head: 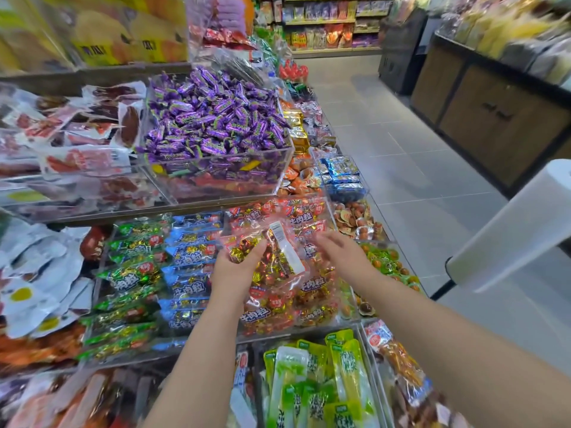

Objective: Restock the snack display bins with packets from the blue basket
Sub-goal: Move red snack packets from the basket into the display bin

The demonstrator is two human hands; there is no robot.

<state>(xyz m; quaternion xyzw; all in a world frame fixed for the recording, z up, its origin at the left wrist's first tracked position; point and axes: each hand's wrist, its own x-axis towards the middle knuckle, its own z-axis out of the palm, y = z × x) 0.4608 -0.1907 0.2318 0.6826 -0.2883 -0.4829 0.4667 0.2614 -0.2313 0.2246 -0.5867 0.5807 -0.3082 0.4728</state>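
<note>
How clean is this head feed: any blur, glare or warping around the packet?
Head view: the centre is fairly sharp, so the packet in the left hand reads well; the left and top edges smear badly; straight lines bow from the wide lens; reflections streak the clear bin of purple sweets.

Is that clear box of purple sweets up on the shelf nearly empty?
No, the clear box is heaped with purple sweets piled well above its rim.
</note>
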